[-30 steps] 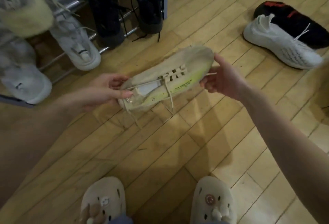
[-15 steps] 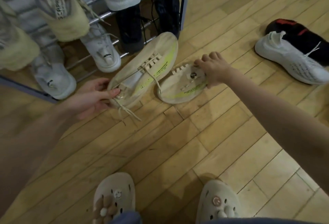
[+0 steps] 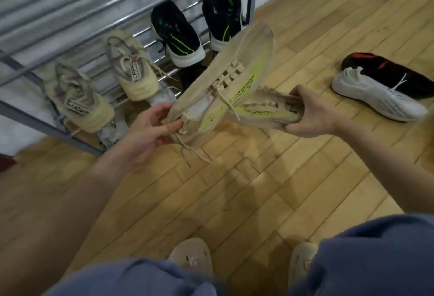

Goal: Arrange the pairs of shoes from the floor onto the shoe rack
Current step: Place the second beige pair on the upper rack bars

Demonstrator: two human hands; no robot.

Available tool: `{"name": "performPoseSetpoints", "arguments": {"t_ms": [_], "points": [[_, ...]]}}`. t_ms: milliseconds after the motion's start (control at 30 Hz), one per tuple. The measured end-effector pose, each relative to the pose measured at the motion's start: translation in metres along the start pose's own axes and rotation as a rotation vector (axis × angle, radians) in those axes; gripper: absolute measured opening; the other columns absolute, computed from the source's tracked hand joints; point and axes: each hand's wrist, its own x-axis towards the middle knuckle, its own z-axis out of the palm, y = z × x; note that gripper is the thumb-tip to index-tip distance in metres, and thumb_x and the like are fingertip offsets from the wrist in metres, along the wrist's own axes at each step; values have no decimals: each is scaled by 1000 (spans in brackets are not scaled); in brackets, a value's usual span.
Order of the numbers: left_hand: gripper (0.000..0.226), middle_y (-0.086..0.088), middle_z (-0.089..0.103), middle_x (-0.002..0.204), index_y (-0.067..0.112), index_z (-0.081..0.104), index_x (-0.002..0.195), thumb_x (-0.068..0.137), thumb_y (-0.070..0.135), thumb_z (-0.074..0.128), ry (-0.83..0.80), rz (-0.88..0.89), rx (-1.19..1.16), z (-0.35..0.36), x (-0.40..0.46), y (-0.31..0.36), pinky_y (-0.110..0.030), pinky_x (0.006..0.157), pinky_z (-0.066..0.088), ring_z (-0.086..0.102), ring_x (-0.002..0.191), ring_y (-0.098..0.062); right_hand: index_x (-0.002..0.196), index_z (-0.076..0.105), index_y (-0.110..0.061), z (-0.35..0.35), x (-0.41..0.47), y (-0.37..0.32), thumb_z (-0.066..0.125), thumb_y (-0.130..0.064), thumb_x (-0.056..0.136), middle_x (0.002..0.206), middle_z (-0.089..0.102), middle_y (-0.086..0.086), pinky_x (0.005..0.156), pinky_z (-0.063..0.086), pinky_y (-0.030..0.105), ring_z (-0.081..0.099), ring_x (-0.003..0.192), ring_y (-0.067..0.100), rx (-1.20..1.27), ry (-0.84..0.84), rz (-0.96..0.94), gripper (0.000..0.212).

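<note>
My left hand (image 3: 152, 129) grips the heel of a beige shoe with a neon-yellow stripe (image 3: 225, 79), held in the air with its toe pointing up and right toward the shoe rack (image 3: 77, 13). My right hand (image 3: 310, 112) holds the matching second beige shoe (image 3: 265, 110) by its opening, just right of and partly under the first. The rack's metal bars carry a cream pair (image 3: 131, 67) and a black pair with green lines (image 3: 176, 35).
A white knit shoe (image 3: 378, 98) and a black shoe with red marks (image 3: 397, 74) lie on the wooden floor at the right. More white shoes (image 3: 112, 129) sit on the rack's lower bars. My feet in beige clogs (image 3: 192, 258) stand at the bottom.
My right hand closed on the second beige shoe and lifted it off the floor. Both shoes now hang higher, in front of the rack, and the view has tilted up.
</note>
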Motion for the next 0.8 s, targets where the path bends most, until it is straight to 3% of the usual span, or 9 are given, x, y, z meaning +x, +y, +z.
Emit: {"name": "performPoseSetpoints", "arguments": {"t_ms": [100, 200, 267, 367, 500, 633, 700, 800], "points": [[74, 2, 67, 100, 19, 65, 108, 43, 43, 91, 50, 80, -6, -9, -9, 24, -26, 59, 57, 69, 82, -12, 109, 44, -19, -16, 2, -25, 83, -44, 59, 97, 55, -1, 72, 51, 41, 56, 87, 22, 44, 54, -88, 67], [56, -3, 66, 99, 13, 62, 115, 63, 26, 79, 119, 131, -60, -16, -16, 46, -26, 58, 58, 69, 76, -12, 107, 45, -19, -38, 10, -50, 74, -54, 53, 93, 58, -1, 68, 51, 40, 58, 84, 22, 146, 146, -118, 71], [56, -3, 68, 93, 6, 59, 119, 67, 21, 72, 157, 150, -106, -20, -20, 59, -26, 56, 57, 69, 72, -13, 109, 46, -18, -51, 19, -63, 72, -54, 55, 92, 60, -2, 67, 53, 41, 60, 82, 20, 225, 226, -79, 70], [44, 1, 71, 81, 8, 64, 110, 69, 21, 70, 214, 179, -158, -25, -25, 72, -24, 55, 56, 68, 68, -13, 116, 47, -18, -61, 34, -77, 74, -52, 58, 98, 63, -4, 73, 57, 37, 62, 87, 14, 313, 385, 16, 72], [34, -13, 69, 102, 0, 61, 116, 85, 14, 62, 311, 164, -269, -24, -15, 86, -30, 66, 59, 70, 91, -25, 117, 46, -16, -75, 60, -101, 73, -50, 66, 100, 61, -7, 73, 57, 33, 60, 87, 11, 397, 535, 95, 67], [40, -19, 65, 118, -7, 50, 124, 91, 13, 58, 306, 197, -341, -15, 12, 121, -42, 82, 58, 68, 103, -28, 124, 45, -13, -98, 97, -135, 71, -58, 72, 107, 57, -5, 60, 46, 18, 58, 91, 11, 314, 508, 69, 74], [37, -19, 66, 115, -7, 50, 122, 91, 12, 58, 348, 216, -371, -11, 28, 140, -44, 82, 58, 70, 98, -27, 120, 45, -13, -105, 118, -153, 65, -66, 68, 105, 57, -4, 62, 52, 26, 58, 89, 12, 241, 523, 54, 78], [32, -18, 70, 105, -7, 54, 114, 91, 13, 60, 414, 252, -310, -12, 53, 160, -41, 80, 59, 73, 89, -24, 116, 46, -13, -109, 152, -174, 51, -80, 60, 109, 60, 3, 77, 56, 45, 59, 97, 23, 163, 577, 76, 88]]}}
